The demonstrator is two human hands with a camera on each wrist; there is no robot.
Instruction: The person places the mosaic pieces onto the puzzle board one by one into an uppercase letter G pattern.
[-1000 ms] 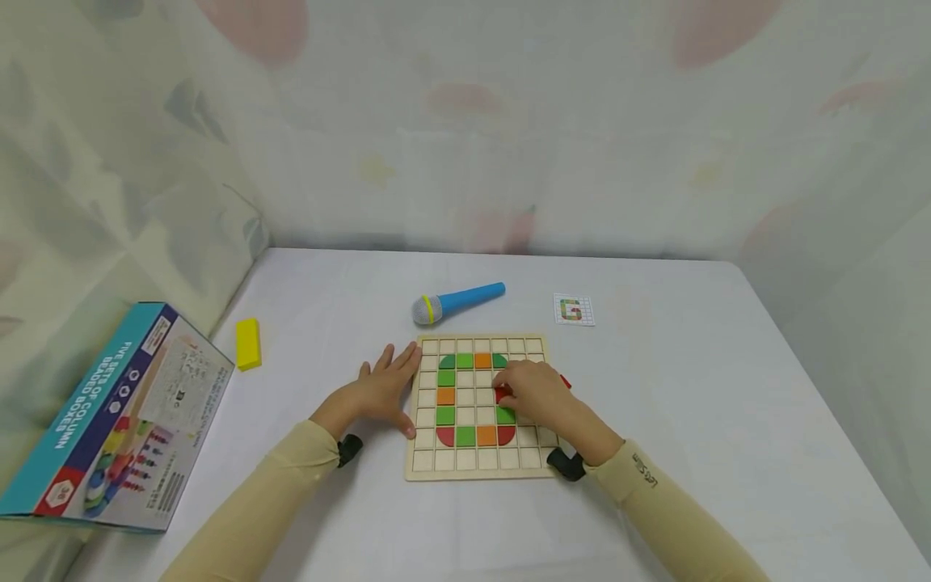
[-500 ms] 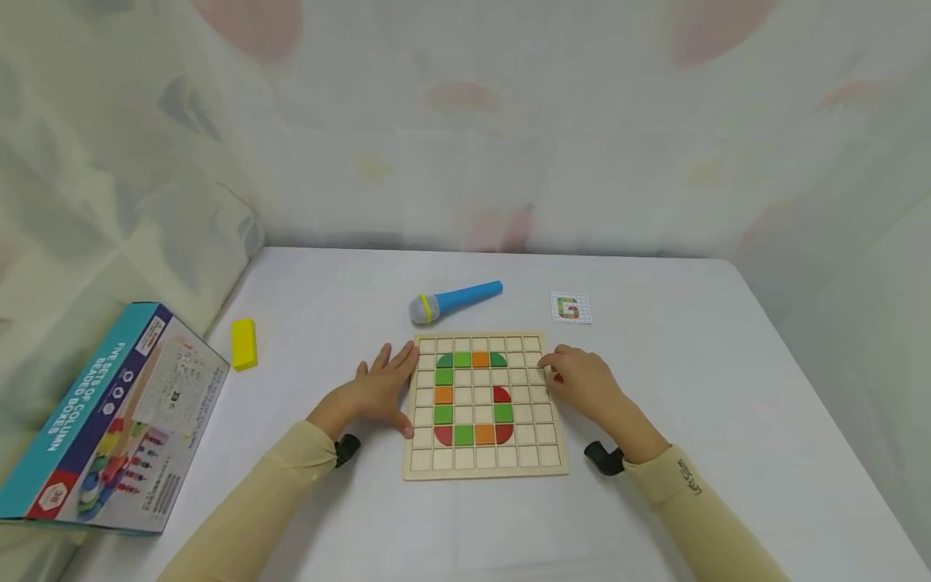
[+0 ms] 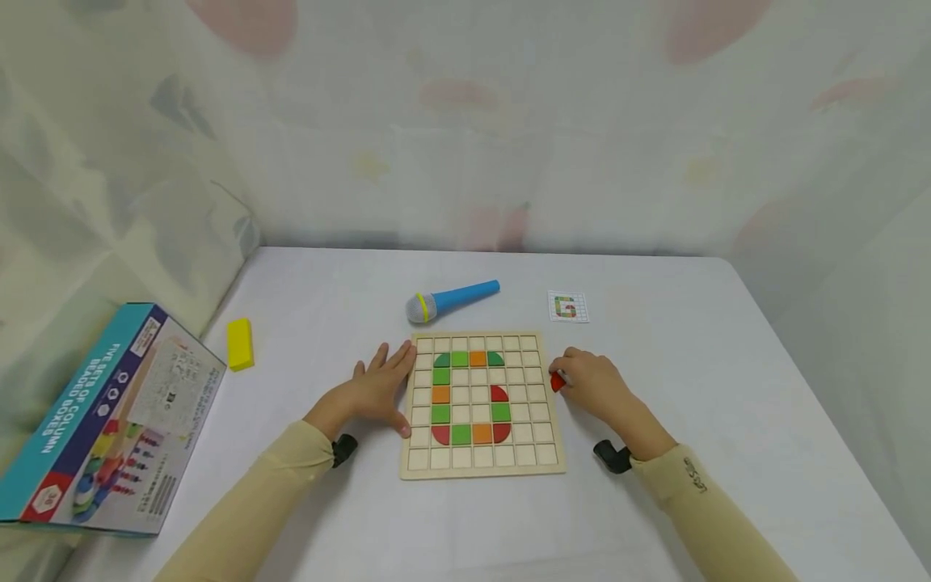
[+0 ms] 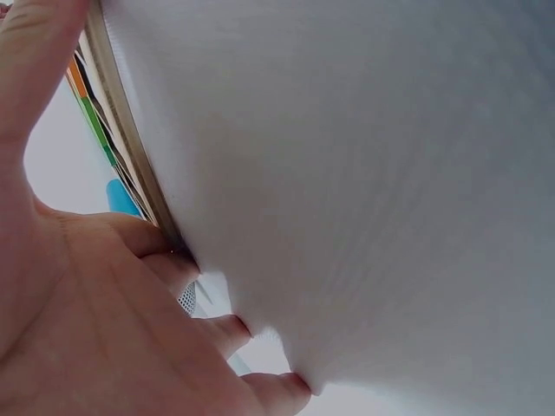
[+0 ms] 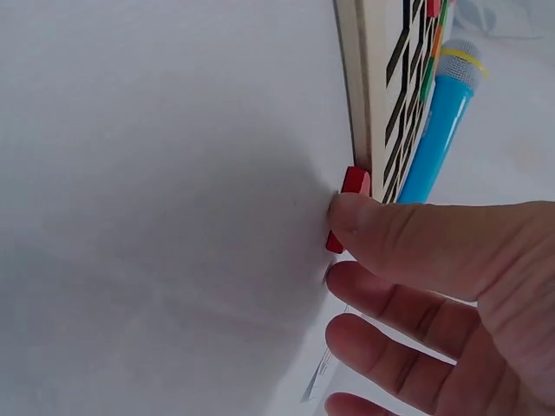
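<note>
A wooden grid board (image 3: 480,474) lies on the white table, with green, orange and red tiles set in its cells in a C-like ring. At its left edge my left hand (image 3: 371,394) lies with fingers spread, thumb and fingertips touching the frame. Just off the right edge, my right hand (image 3: 595,390) pinches a red tile (image 3: 557,381). The right wrist view shows the thumb on this red tile (image 5: 355,179), close against the board's side; the index finger is mostly hidden. A red rounded tile (image 3: 499,394) sits in the board above a green one.
Behind the board lies a blue toy microphone (image 3: 465,296). A small pattern card (image 3: 568,307) with a coloured G rests at the back right. On the left are a yellow block (image 3: 240,344) and a large printed box (image 3: 138,428). Fabric walls (image 3: 465,186) enclose the table.
My right hand has moved off the board to its right side and now holds the red tile there. The red rounded tile in the board is uncovered. My left hand has stayed put.
</note>
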